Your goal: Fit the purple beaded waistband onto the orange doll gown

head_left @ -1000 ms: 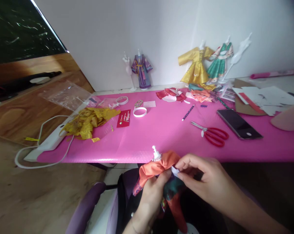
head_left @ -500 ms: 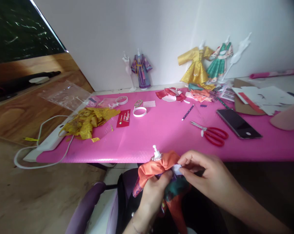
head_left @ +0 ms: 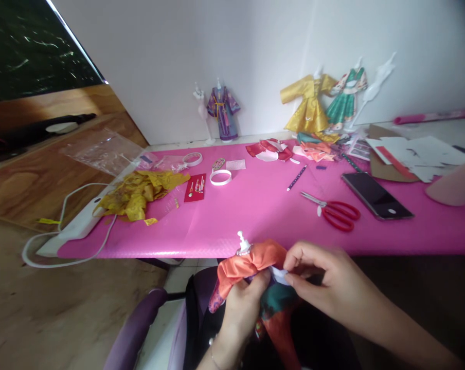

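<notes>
In front of the table edge, my left hand [head_left: 245, 303] is wrapped round the waist of a small dress form, whose white neck [head_left: 242, 244] sticks up at the top. The form wears a doll dress [head_left: 251, 261] with an orange satin top, a dark green part and an orange lower part. My right hand [head_left: 317, 270] pinches the end of a short white strip [head_left: 279, 275] at the dress's waist. The strip's other end runs in beside my left thumb. Much of the dress is hidden behind my left hand.
Red-handled scissors [head_left: 336, 211], a phone [head_left: 377, 195] and a pencil [head_left: 296, 178] lie on the pink table [head_left: 251, 216]. Left are yellow cloth [head_left: 140, 192], a red card [head_left: 195, 187], tape rolls [head_left: 220, 178] and a power strip [head_left: 78, 226]. Dressed doll forms [head_left: 224, 110] stand behind.
The dress form has shifted slightly left. My right hand has moved a little down, and more of the white strip shows between it and my left thumb.
</notes>
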`<control>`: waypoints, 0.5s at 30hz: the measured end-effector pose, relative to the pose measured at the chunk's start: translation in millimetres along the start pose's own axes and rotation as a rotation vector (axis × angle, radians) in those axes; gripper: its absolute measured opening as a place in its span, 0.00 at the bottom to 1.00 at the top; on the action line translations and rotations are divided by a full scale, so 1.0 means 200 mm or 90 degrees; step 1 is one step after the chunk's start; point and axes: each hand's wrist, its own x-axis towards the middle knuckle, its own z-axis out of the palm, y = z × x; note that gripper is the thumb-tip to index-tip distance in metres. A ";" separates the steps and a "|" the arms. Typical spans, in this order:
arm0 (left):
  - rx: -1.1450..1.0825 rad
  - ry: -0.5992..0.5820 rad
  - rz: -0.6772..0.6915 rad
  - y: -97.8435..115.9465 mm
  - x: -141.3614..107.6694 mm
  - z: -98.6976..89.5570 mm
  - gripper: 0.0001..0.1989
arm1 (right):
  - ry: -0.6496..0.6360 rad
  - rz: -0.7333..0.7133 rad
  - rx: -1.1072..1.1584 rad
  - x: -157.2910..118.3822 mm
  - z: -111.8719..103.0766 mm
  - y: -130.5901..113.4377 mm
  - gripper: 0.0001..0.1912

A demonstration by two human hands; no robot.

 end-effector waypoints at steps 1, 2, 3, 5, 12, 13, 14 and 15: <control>-0.007 0.001 0.006 0.00 0.00 0.00 0.17 | 0.001 -0.005 -0.002 0.00 0.01 0.00 0.06; -0.020 0.004 0.013 0.00 -0.01 0.01 0.17 | 0.000 -0.012 -0.003 0.00 0.02 -0.01 0.07; -0.036 0.009 0.017 0.01 -0.01 0.02 0.17 | 0.000 -0.019 -0.001 0.00 0.03 -0.01 0.07; -0.073 0.010 0.007 0.02 -0.02 0.02 0.16 | 0.003 -0.036 -0.004 0.00 0.06 -0.01 0.08; -0.168 -0.008 -0.090 -0.01 -0.02 0.02 0.12 | 0.040 -0.068 -0.036 0.00 0.13 0.00 0.09; -0.185 -0.019 -0.096 -0.01 -0.02 0.03 0.12 | 0.037 -0.065 -0.033 0.00 0.13 0.01 0.09; -0.198 -0.029 -0.098 -0.02 -0.02 0.03 0.11 | 0.031 -0.060 -0.030 0.00 0.14 0.01 0.08; -0.202 -0.032 -0.094 -0.02 -0.01 0.03 0.11 | 0.025 -0.056 -0.027 0.00 0.14 0.01 0.08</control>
